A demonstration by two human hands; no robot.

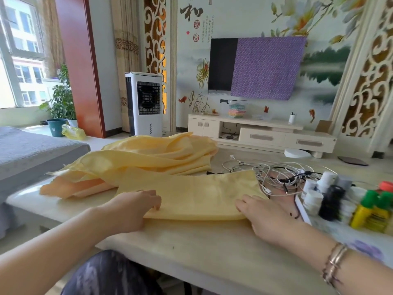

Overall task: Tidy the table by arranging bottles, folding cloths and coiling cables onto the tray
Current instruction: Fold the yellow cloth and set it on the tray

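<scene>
- While both my forearms reach in from six o'clock, my left hand (136,206) grips the near left edge of the folded yellow cloth (191,194), fingers curled over it.
- My right hand (262,217) rests on the cloth's near right corner with fingers nearly straight and close together; whether the thumb tucks under, I cannot tell.
- Flat and smooth between my hands, the cloth bunches in loose folds toward eleven o'clock on the table (202,248).
- Tangled cables (274,173) lie at two o'clock, touching the cloth.
- At three o'clock, blurred bottles (340,199) crowd the tray (303,211).
</scene>
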